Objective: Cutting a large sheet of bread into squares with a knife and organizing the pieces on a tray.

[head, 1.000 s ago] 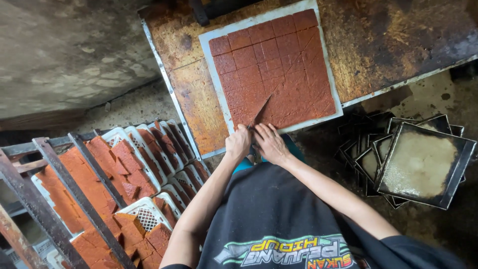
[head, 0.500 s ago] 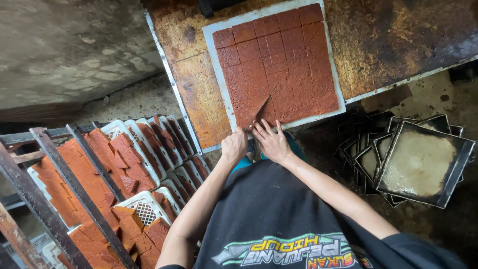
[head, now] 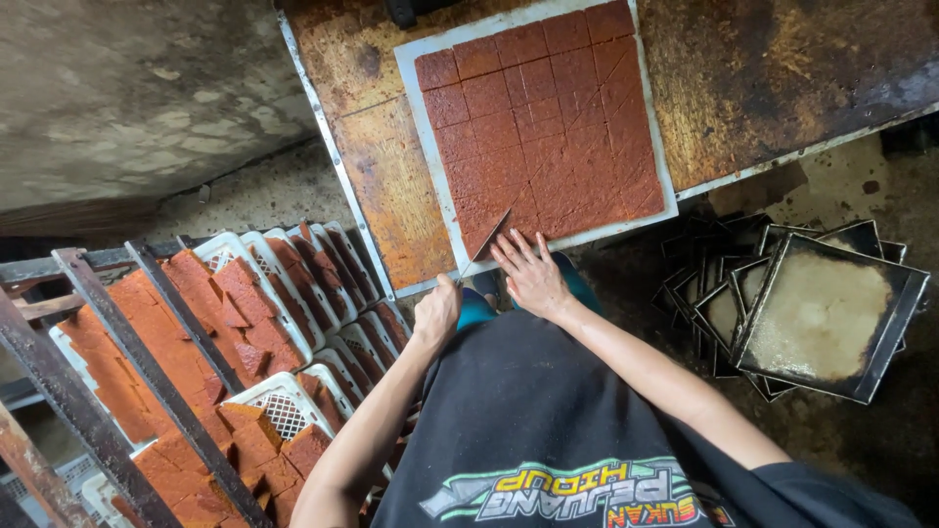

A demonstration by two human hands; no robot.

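The left hand is closed in a fist around the handle of a knife. The thin blade runs up and to the right from the fist and its tip lies on the near left corner of the red-brown slab. Just to the right of the fist, the right hand lies flat with its fingers spread and grips nothing. The fingertips press on the near edge of the slab and of the white board under it, close beside the blade but not touching it as far as can be seen.

The slab lies straight ahead of both hands, filling nearly the whole board. It is scored into a grid of squares, with slanting cut lines across its right part. The board rests on a rusty metal table, with bare rusted surface on either side of it.

Left of the person, below the table edge, white plastic crates hold stacked pieces of the same red-brown stuff, some standing on edge in rows. Dark metal bars cross in front of them. To the right, on the floor, is a pile of square dark metal trays, the top one with a pale, stained inside.
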